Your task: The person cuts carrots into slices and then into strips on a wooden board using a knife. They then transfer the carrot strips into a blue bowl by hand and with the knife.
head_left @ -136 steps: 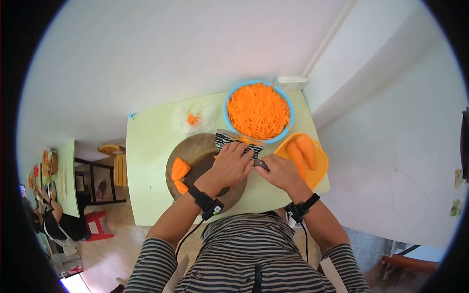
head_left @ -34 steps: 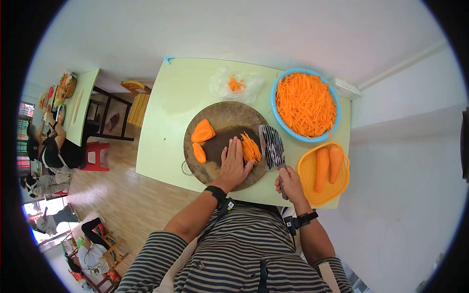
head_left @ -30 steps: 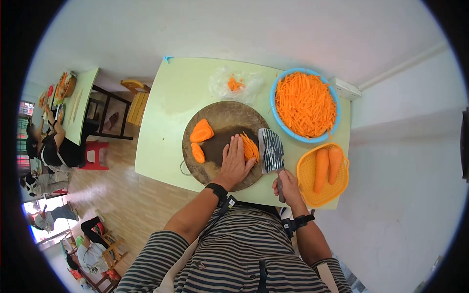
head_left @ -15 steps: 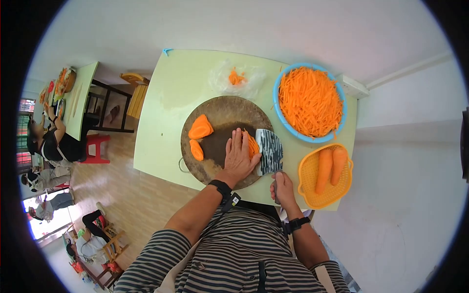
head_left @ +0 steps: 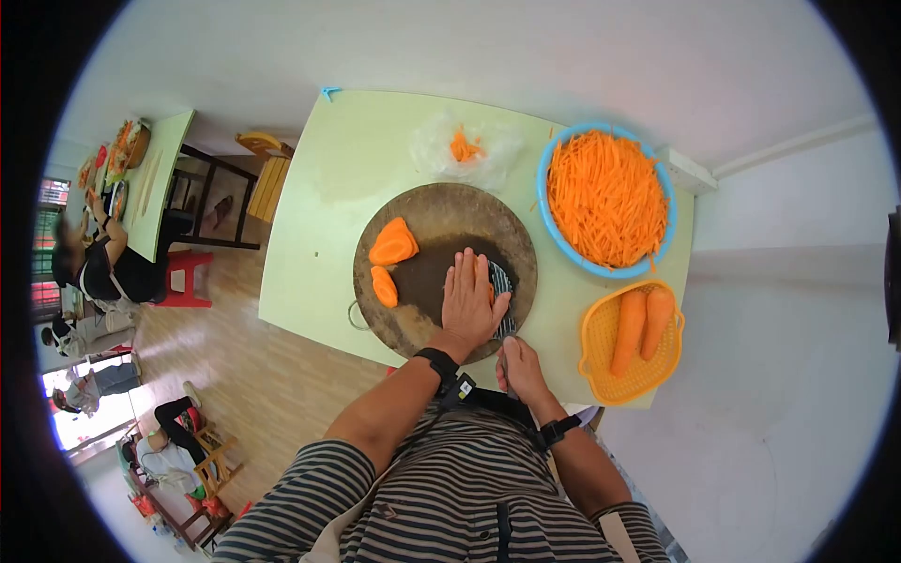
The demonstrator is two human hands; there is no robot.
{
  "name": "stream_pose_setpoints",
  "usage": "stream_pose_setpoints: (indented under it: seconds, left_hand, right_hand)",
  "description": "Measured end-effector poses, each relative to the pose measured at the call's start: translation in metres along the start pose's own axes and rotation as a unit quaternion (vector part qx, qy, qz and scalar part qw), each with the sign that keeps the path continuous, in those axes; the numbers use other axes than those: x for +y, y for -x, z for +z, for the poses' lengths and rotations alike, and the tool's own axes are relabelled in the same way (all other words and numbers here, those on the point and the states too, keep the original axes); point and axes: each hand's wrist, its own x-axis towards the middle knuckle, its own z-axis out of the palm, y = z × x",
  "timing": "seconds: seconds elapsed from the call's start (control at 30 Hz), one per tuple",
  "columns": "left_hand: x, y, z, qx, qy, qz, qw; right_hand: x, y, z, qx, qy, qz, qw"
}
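On the round wooden board (head_left: 404, 324), my left hand (head_left: 472, 302) lies flat with its fingers stretched, over cut carrot that is mostly hidden beneath it. My right hand (head_left: 526, 372) grips the handle of a cleaver, whose patterned blade (head_left: 503, 286) is partly under the left hand. Two carrot pieces, a larger one (head_left: 394, 242) and a smaller one (head_left: 384, 287), rest on the left of the board.
A blue basin (head_left: 543, 208) of shredded carrot and a yellow basket (head_left: 601, 375) with two whole carrots (head_left: 630, 333) stand at the right. Behind the board lies a plastic bag (head_left: 497, 150) with carrot bits. Other people sit far left.
The cleaver has moved left and now sits partly under my left hand, with my right hand following. The carrot shreds seen beside my left hand are now largely covered.
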Motion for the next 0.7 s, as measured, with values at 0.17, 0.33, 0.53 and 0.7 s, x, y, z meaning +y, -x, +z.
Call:
stream_pose_setpoints:
  seconds: [0.17,0.33,0.53,0.7]
  left_hand:
    - [0.010,0.003,-0.015,0.011,0.018,0.015,1.000]
    - [0.043,-0.023,-0.037,0.032,0.036,0.084,0.995]
    - [0.105,-0.080,-0.052,0.050,0.071,0.185,0.979]
    - [0.147,-0.124,-0.037,0.057,0.124,0.245,0.960]
  right_hand:
    - [-0.005,0.012,-0.003,-0.013,-0.029,0.015,0.999]
    - [-0.033,0.033,-0.013,0.018,-0.071,-0.031,0.997]
    - [-0.084,0.057,-0.044,0.077,-0.108,-0.089,0.987]
    - [-0.122,0.065,-0.076,0.148,-0.083,-0.110,0.979]
